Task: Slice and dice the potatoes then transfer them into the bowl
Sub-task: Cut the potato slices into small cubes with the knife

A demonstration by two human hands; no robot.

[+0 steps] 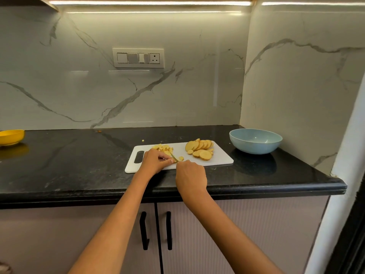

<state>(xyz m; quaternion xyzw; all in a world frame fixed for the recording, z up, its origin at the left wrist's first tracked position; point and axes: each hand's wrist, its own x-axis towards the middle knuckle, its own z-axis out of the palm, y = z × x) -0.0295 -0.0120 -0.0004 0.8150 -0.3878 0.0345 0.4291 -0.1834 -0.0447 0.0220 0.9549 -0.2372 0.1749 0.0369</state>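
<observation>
A white cutting board (219, 162) lies on the black counter. Round potato slices (200, 148) are piled on its right half, and diced pieces (163, 148) sit at its back left. My right hand (190, 175) grips a knife whose blade (174, 157) points toward the back left, by a few small pieces (180, 158). My left hand (155, 160) rests on the board with fingers curled, holding down the potato piece at the blade; the piece itself is mostly hidden. A light blue bowl (255, 141) stands empty to the right of the board.
A yellow bowl (10, 137) sits at the counter's far left edge. One stray potato bit (142, 140) lies on the counter behind the board. Marble walls close in the back and right. Cabinet doors with black handles (156, 230) are below.
</observation>
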